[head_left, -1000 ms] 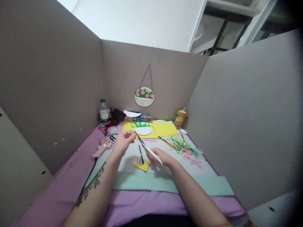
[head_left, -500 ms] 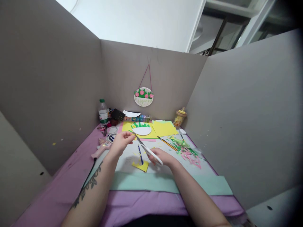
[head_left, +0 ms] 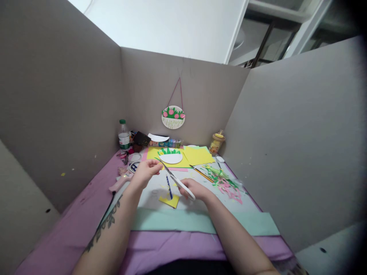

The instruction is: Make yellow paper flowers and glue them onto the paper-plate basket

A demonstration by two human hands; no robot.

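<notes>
My right hand [head_left: 191,188] is closed round the white handles of a pair of scissors [head_left: 176,179], whose blades point up and left. In my left hand [head_left: 147,172] a small piece of yellow paper [head_left: 162,166] is pinched between thumb and fingers, right beside the blades. Most of that piece is covered by my fingers. Below the scissors, a blue pencil [head_left: 169,188] and a yellow paper square [head_left: 172,201] lie on the white work surface. Farther back sits a half paper plate [head_left: 171,158] with green paper leaves above it.
Yellow sheets [head_left: 198,156] lie at the back right, near a striped pencil [head_left: 202,174] and a heap of green and pink paper scraps [head_left: 228,183]. On the left are a pink glue gun [head_left: 120,182], a tape roll [head_left: 134,167] and a bottle [head_left: 124,135]. A decorated plate [head_left: 173,117] hangs on the back panel.
The yellow piece at my left fingertips shows more than before. Both hands and the scissors stay in nearly the same place; the whole view has shifted slightly.
</notes>
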